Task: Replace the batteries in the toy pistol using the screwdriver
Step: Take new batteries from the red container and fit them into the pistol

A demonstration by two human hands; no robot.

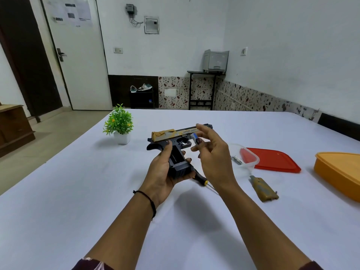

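Loading seems our step: left hand grips the toy pistol, right hand pinches a battery we must next seat in its grip.

Only part of the screwdriver shows: handle end behind pistol and left hand, shaft tip under right wrist. The battery pinched in right hand is mostly covered by fingers, label unreadable; cells in tub blurred, count unclear. Right edge cuts the orange box.
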